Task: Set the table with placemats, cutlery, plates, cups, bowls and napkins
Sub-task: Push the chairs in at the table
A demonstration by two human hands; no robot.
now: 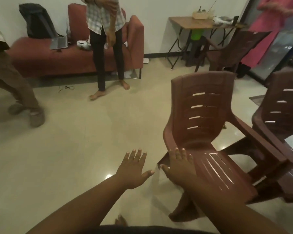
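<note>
While both arms reach forward over the pale tiled floor [74, 149], the left hand [134, 169] is spread flat with its fingers [135, 156] straight and released, holding nothing and hanging above bare floor. Just beside it, the right hand [179, 168] is likewise splayed and released, its fingers lying in front of the near corner of a brown plastic chair [208, 132]; whether they touch the seat edge cannot be told. That chair stands tilted toward the right, its slatted back facing the camera, and a second brown chair [281, 119] stands close behind it at the right edge. A third one [227, 51] stands farther back by a small wooden tabletop [184, 22] on thin black legs.

On that tabletop sits a pale basket-like box [201, 15]; its contents are too blurred to name. Grey and white items lie beside it. A green container [195, 33] shows under the tabletop.

No placemats, cutlery, plates, cups, bowls or napkins can be made out anywhere in view.

Against the far wall stands a rust-red sofa [134, 39] carrying a dark backpack [35, 21], an open laptop [58, 43] and a white device [83, 44]. A barefoot person in a checked shirt [107, 48] stands before it, another in brown trousers [10, 81] at the left, and one in pink [269, 27] at the right.
</note>
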